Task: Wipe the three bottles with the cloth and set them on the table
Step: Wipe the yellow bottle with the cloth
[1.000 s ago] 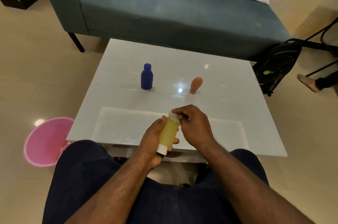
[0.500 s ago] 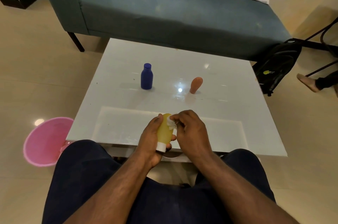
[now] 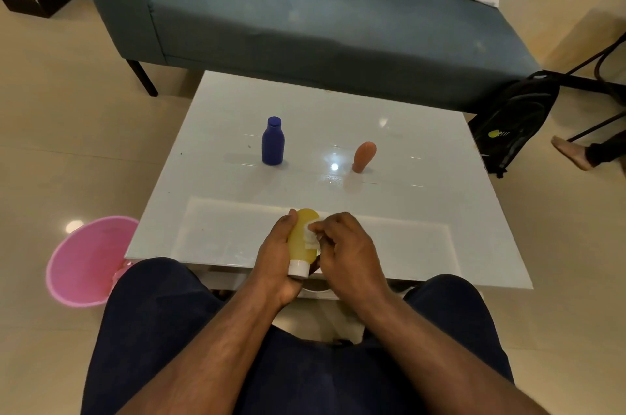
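Cloth slid down yellow bottle — pinched by right hand; left hand grips bottle.

Yellow bottle held cap-down under white cloth; blue bottle, orange bottle upright.

Warm, even indoor light before you, ceiling lamp glare on the glossy table, soft shadows, wide-angle bending at edges.
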